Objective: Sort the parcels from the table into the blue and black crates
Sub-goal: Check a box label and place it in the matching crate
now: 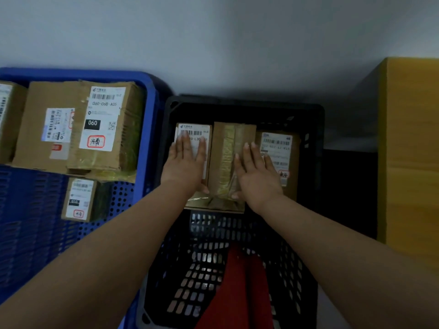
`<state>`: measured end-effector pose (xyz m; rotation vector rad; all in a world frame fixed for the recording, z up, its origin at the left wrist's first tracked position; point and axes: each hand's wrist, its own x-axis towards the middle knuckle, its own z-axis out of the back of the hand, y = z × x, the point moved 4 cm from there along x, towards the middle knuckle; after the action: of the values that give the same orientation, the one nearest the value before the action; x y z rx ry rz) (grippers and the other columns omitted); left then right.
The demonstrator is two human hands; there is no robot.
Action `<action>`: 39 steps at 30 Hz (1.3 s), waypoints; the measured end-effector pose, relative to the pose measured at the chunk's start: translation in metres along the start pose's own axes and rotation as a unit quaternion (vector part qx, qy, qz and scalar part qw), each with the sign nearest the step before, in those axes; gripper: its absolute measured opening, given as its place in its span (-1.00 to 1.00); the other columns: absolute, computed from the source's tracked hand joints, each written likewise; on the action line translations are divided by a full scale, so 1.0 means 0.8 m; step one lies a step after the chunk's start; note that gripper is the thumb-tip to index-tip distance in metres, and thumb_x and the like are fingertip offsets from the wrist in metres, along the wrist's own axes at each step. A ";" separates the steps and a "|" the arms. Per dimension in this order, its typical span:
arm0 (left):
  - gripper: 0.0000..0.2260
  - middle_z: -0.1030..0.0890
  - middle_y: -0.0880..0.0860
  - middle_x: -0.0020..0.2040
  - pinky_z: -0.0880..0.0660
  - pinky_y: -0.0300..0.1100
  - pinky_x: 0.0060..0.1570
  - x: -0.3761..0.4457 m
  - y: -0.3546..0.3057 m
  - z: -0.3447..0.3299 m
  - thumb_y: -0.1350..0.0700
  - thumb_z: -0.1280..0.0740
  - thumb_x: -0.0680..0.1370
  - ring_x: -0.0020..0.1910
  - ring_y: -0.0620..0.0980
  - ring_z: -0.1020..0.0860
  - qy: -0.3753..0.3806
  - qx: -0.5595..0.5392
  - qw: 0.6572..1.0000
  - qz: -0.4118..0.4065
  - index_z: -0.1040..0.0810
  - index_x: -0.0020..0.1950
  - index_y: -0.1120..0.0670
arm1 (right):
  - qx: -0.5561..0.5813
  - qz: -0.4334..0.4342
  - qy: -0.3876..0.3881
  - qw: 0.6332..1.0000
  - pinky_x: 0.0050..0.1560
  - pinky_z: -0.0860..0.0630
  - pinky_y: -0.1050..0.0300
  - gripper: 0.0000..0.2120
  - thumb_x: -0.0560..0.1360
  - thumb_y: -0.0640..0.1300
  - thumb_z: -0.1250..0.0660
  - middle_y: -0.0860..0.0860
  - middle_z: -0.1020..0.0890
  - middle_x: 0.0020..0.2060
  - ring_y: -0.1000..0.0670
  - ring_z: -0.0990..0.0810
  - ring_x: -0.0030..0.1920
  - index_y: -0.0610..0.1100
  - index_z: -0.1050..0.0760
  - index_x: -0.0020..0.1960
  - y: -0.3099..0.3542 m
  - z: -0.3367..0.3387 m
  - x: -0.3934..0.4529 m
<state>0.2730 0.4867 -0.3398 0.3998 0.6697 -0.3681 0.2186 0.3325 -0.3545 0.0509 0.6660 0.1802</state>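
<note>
Nearest me, my left hand (186,162) and right hand (257,173) lie flat with straight fingers on the cardboard parcel (229,162) inside the black crate (237,269), pressing, not gripping. Beyond on the left, the blue crate (147,129) holds other labelled parcels (78,129).

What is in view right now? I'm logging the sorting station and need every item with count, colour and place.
blue crate: 1, blue, left.
parcels in blue crate: at least 4, brown cardboard, white labels.
black crate: 1, black, centre.
parcels in black crate: 3, brown cardboard, side by side at far end.
red item: 1, red, near end of black crate; unclear what.
yellow surface: 1, right edge.
wall: grey-white, behind.
left hand: flat on left parcel.
right hand: flat across middle and right parcels.
</note>
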 end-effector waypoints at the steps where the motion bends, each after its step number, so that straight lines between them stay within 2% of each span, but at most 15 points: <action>1: 0.14 0.35 0.41 0.47 0.24 0.15 0.46 -0.002 0.000 0.004 -0.38 -0.30 0.41 0.51 0.32 0.28 0.001 0.006 1.000 0.003 0.47 0.49 0.17 | 0.003 0.000 0.004 1.000 0.49 0.23 -0.19 -0.07 0.55 0.23 -0.21 -0.22 0.36 0.50 -0.23 0.40 0.50 -0.18 0.31 0.56 -0.001 0.002 -0.002; 4: 0.11 0.24 0.36 0.53 0.16 0.19 0.48 -0.016 -0.002 0.020 -0.36 -0.33 0.41 0.55 0.29 0.16 0.004 0.010 1.000 0.007 0.37 0.54 0.14 | 0.023 0.001 0.014 1.000 0.49 0.20 -0.18 -0.09 0.55 0.18 -0.24 -0.19 0.35 0.51 -0.21 0.37 0.51 -0.15 0.30 0.57 -0.002 0.012 -0.014; 8: -0.11 0.02 0.24 0.58 0.10 0.25 0.46 -0.053 -0.013 0.039 -0.25 -0.32 0.50 0.55 0.23 -0.01 -0.008 -0.025 1.000 -0.003 0.11 0.59 0.11 | 0.108 -0.005 -0.003 0.994 0.51 0.11 -0.16 -0.13 0.54 0.17 -0.27 -0.15 0.26 0.55 -0.20 0.26 0.54 -0.07 0.20 0.59 -0.005 0.025 -0.048; 14: -0.48 -0.19 0.17 0.53 0.00 0.20 0.46 -0.123 -0.044 0.066 -0.03 -0.16 0.62 0.55 0.18 -0.07 -0.103 -0.061 0.991 -0.061 -0.16 0.51 0.15 | 0.115 -0.055 -0.019 0.992 0.52 0.05 -0.14 -0.17 0.55 0.19 -0.24 -0.20 0.09 0.56 -0.23 0.15 0.55 -0.15 0.11 0.58 -0.017 0.016 -0.125; 18: -0.45 -0.23 0.16 0.51 -0.03 0.19 0.46 -0.176 -0.050 0.088 -0.09 -0.19 0.61 0.53 0.17 -0.11 -0.136 -0.015 0.986 -0.096 -0.15 0.52 0.12 | 0.099 -0.080 -0.073 0.989 0.50 -0.02 -0.13 -0.26 0.55 0.17 -0.23 -0.19 -0.04 0.54 -0.23 0.06 0.54 -0.14 -0.01 0.55 -0.015 0.037 -0.181; 23: -0.49 -0.23 0.16 0.51 -0.07 0.17 0.46 -0.264 -0.052 0.136 0.02 -0.18 0.61 0.54 0.16 -0.09 -0.195 0.024 0.972 -0.128 -0.16 0.52 0.11 | 0.080 -0.113 -0.130 0.982 0.50 -0.05 -0.15 -0.40 0.58 0.11 -0.21 -0.17 -0.11 0.53 -0.22 0.01 0.55 -0.13 -0.14 0.51 -0.003 0.083 -0.274; 27: -0.55 -0.32 0.13 0.44 -0.27 0.06 0.38 -0.344 -0.059 0.202 0.05 -0.18 0.60 0.46 0.14 -0.22 -0.273 0.053 0.944 -0.178 -0.24 0.48 0.10 | 0.049 -0.131 -0.220 0.965 0.34 -0.30 -0.04 -0.61 0.59 0.03 -0.19 -0.11 -0.43 0.33 -0.15 -0.32 0.39 -0.10 -0.34 0.36 0.002 0.150 -0.368; 30: -0.61 -0.39 0.10 0.35 -0.37 0.01 0.26 -0.405 -0.078 0.264 0.00 -0.19 0.61 0.37 0.12 -0.32 -0.339 0.071 0.915 -0.209 -0.31 0.41 0.08 | 0.027 -0.163 -0.300 0.940 0.16 -0.39 0.02 -0.68 0.60 0.03 -0.16 -0.09 -0.52 0.21 -0.13 -0.46 0.24 -0.10 -0.40 0.28 -0.004 0.203 -0.452; 32: -0.63 -0.43 0.10 0.32 -0.39 -0.01 0.22 -0.446 -0.102 0.304 -0.02 -0.18 0.61 0.34 0.12 -0.35 -0.379 0.088 0.891 -0.233 -0.34 0.39 0.08 | 0.008 -0.188 -0.346 0.919 0.08 -0.40 0.03 -0.69 0.60 0.03 -0.15 -0.09 -0.54 0.17 -0.14 -0.48 0.19 -0.11 -0.41 0.26 -0.012 0.227 -0.510; 36: -0.65 -0.47 0.08 0.26 -0.43 -0.05 0.04 -0.531 -0.179 0.368 -0.05 -0.16 0.63 0.26 0.09 -0.41 -0.429 0.121 0.842 -0.304 -0.40 0.36 0.07 | -0.009 -0.245 -0.409 0.879 0.05 -0.39 0.02 -0.70 0.59 0.01 -0.15 -0.09 -0.55 0.13 -0.14 -0.47 0.16 -0.12 -0.42 0.23 -0.039 0.240 -0.624; 39: -0.67 -0.51 0.05 0.19 -0.38 -0.08 -0.14 -0.594 -0.247 0.397 -0.06 -0.15 0.63 0.20 0.07 -0.45 -0.455 0.134 0.803 -0.361 -0.45 0.33 0.03 | -0.004 -0.296 -0.437 0.849 0.04 -0.38 0.03 -0.71 0.58 0.00 -0.16 -0.10 -0.56 0.12 -0.14 -0.47 0.16 -0.13 -0.43 0.21 -0.067 0.233 -0.703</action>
<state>0.0043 0.2624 0.1534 0.1702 -0.2290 -1.2994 -0.0918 0.1787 0.1297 -0.0821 -0.2563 -0.4304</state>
